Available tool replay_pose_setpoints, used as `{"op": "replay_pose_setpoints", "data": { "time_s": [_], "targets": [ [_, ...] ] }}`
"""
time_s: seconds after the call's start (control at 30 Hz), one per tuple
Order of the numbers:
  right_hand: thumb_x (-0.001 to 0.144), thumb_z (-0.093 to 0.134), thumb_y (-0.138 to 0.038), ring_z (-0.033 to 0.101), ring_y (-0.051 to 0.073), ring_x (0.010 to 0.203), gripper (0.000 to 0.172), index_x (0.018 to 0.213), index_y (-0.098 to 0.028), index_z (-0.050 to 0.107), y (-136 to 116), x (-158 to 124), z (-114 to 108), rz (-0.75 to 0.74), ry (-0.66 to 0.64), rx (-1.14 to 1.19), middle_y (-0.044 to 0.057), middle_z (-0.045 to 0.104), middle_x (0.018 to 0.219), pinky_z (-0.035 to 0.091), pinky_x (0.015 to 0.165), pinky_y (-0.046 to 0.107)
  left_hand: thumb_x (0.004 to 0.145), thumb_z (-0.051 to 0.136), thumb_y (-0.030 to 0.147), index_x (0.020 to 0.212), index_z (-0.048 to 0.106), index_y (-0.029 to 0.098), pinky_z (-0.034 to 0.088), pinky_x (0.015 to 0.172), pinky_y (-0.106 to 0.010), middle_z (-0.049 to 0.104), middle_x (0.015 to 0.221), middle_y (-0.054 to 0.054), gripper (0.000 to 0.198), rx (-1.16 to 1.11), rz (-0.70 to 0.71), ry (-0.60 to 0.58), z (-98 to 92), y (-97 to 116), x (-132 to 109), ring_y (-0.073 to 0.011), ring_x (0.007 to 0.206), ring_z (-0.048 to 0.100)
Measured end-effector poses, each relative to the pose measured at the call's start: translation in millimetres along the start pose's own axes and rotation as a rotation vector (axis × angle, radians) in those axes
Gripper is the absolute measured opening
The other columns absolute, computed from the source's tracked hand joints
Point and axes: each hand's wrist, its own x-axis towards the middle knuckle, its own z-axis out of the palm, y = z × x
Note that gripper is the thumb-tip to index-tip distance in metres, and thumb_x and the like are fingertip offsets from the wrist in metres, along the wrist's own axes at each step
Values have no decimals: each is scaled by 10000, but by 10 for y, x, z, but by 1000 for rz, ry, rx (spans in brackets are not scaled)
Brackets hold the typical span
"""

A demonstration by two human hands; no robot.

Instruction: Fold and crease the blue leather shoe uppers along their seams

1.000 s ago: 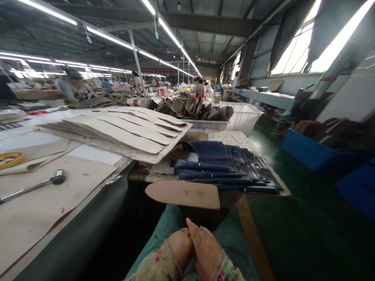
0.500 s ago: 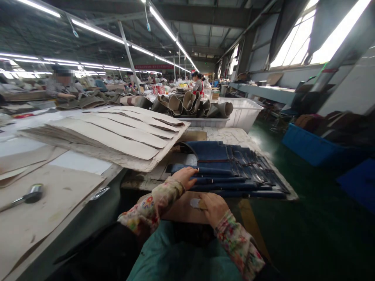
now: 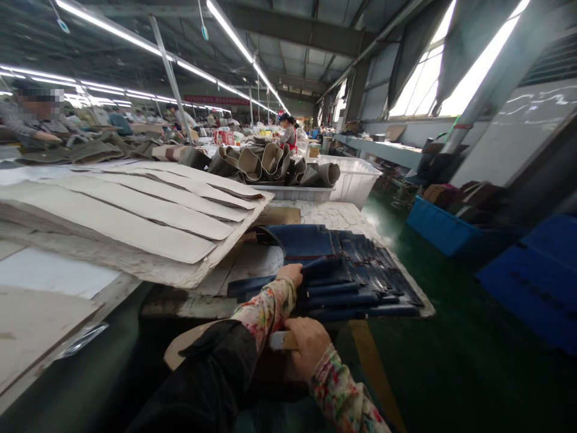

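My left hand [image 3: 291, 274] reaches forward over a row of overlapping dark blue pieces [image 3: 356, 287], which look like denim or leather. Its fingers are closed on the near edge of one dark blue piece [image 3: 321, 268], which is partly lifted off the others. Close to my body, my right hand [image 3: 309, 346] grips a small flat scraper [image 3: 285, 341] with a whitish blade end and a tan grip. Below my forearms lies a tan board [image 3: 184, 347], mostly hidden by the left sleeve.
To the left, a slanted board [image 3: 198, 275] bears stacked cream strips [image 3: 148, 207]. Behind stand a white bin [image 3: 360, 177] and a tray of curled olive pieces [image 3: 270, 162]. Blue crates [image 3: 444, 231] sit on the floor at right. A person [image 3: 36, 117] works at far left.
My left hand has moved forward and closed on a dark blue piece, raising its edge. My right hand, with the scraper, has come slightly lower and left. The view has turned right.
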Motion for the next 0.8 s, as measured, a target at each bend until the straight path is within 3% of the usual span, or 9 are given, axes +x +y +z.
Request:
{"op": "replay_pose_setpoints", "data": {
  "time_s": [0.17, 0.37, 0.47, 0.57, 0.67, 0.8],
  "targets": [
    [698, 454, -169, 524, 177, 845, 266, 929, -219, 576, -21, 5, -46, 17, -5, 53, 21, 609, 874, 349, 780, 305, 914, 220, 388, 1029, 570, 190, 439, 642, -252, 652, 919, -68, 418, -85, -91, 245, -447, -236, -231, -161, 823, 610],
    [635, 452, -127, 528, 183, 877, 328, 931, -189, 579, -68, -28, -110, 27, -9, 42, 38, 603, 901, 371, 813, 303, 875, 288, 465, 942, 596, 231, 389, 690, -260, 644, 880, -30, 392, -39, 78, 511, -1274, -24, -669, -178, 840, 577],
    [644, 446, -114, 529, 177, 884, 323, 930, -173, 583, -5, -6, -164, 36, 3, 34, 46, 597, 894, 392, 814, 289, 881, 274, 454, 925, 592, 221, 387, 679, -270, 642, 871, -47, 397, 47, 120, 630, -1571, 52, -854, -188, 819, 579],
    [712, 414, -115, 508, 171, 973, 345, 1020, -147, 568, 232, 84, -271, 73, 43, 19, 75, 581, 989, 388, 866, 275, 884, 294, 426, 864, 599, 210, 395, 669, -270, 643, 848, -48, 374, 181, 188, 665, -1674, 77, -1044, -187, 787, 586],
    [755, 391, -106, 465, 177, 1083, 387, 1115, -102, 531, 613, 213, -371, 134, 70, -12, 118, 525, 1154, 347, 951, 286, 889, 303, 405, 829, 602, 203, 407, 681, -260, 641, 825, -41, 366, 251, 213, 642, -1682, 87, -1267, -174, 784, 589],
    [798, 375, -103, 390, 199, 1192, 419, 1205, -73, 466, 1122, 374, -402, 247, 65, -66, 163, 389, 1318, 301, 1009, 320, 891, 324, 392, 859, 600, 198, 425, 706, -264, 639, 849, -41, 339, 293, 264, 710, -1807, 116, -1629, -176, 815, 586]
  ]
}}
